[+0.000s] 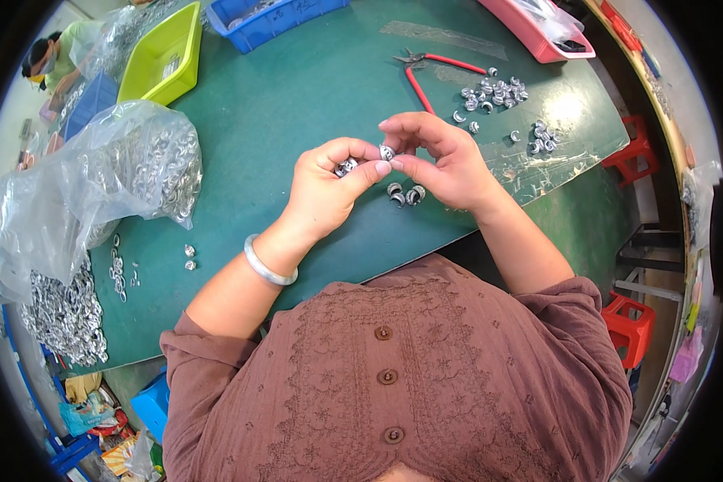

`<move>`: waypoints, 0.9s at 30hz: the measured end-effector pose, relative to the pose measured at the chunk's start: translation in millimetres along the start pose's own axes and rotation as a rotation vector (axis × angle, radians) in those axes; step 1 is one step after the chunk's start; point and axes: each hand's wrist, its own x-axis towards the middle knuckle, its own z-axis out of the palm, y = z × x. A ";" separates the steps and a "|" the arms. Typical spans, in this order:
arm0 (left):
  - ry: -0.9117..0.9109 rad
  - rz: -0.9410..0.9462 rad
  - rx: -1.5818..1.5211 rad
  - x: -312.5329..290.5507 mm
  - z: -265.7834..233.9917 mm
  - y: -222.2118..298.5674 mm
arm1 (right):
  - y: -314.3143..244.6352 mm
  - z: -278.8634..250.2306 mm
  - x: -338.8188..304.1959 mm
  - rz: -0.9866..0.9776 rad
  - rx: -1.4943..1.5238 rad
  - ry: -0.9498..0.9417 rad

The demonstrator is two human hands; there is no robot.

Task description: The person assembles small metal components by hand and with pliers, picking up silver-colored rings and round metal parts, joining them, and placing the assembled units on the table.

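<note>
Above the near edge of the green table, both my hands meet at a small silver metal piece (386, 153) with a dark pattern. My left hand (321, 181) is closed, with thumb and forefinger on one side of this piece. More silver pieces (345, 167) show in its curled fingers. My right hand (450, 161) is closed on the other side, thumb tip against the piece, index finger raised and bent. Just below it lie a few curved silver pieces (406, 195) on the table. Beyond it rest pliers (431, 72) with red handles, their jaws pointing left.
Curved silver pieces are heaped (498, 95) at right, with a smaller group (545, 136) nearer. A clear plastic bag (136, 161) of metal parts and a loose pile (64, 313) occupy the left. Green (162, 56), blue (277, 22) and pink bins (530, 32) stand far back. Another person (60, 56) sits far left.
</note>
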 end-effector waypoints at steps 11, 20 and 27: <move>-0.038 -0.131 -0.139 0.7 -1.3 4.8 | -1.5 -0.5 2.8 -0.176 -0.171 0.045; -0.089 -0.393 -0.449 4.4 -7.1 4.6 | -5.5 -0.4 3.7 -0.035 -0.162 -0.035; -0.057 -0.357 -0.355 4.6 -6.7 4.8 | -8.2 0.7 3.3 0.091 -0.087 -0.030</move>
